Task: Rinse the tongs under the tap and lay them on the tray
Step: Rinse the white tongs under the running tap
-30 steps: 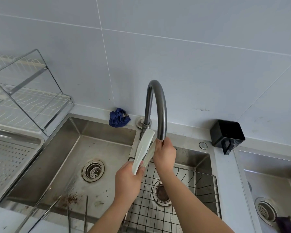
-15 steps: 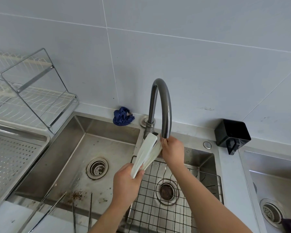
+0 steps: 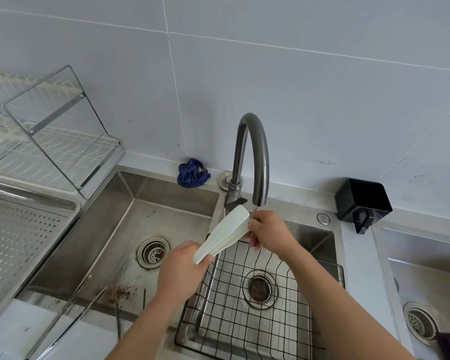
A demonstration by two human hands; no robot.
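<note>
Pale white tongs [image 3: 222, 236] slant up to the right over the divide between two sink basins. My left hand [image 3: 182, 268] grips their lower handle end. My right hand [image 3: 266, 233] is at their upper tips, fingers curled against them, directly beneath the spout of the dark curved tap [image 3: 255, 157]. A thin stream of water falls from the spout onto the tips. The perforated steel tray [image 3: 18, 229] lies at the far left, beside the left basin.
A black wire basket [image 3: 257, 307] sits in the middle basin. The left basin [image 3: 130, 237] holds metal tongs or chopsticks [image 3: 89, 305] near its front edge. A blue cloth [image 3: 192, 174], a black holder [image 3: 363, 203], a dish rack [image 3: 50, 141] and a third basin [image 3: 426, 294] surround them.
The view has shifted slightly; the tongs and both hands stay under the spout. My right hand has slid a little along the upper tips.
</note>
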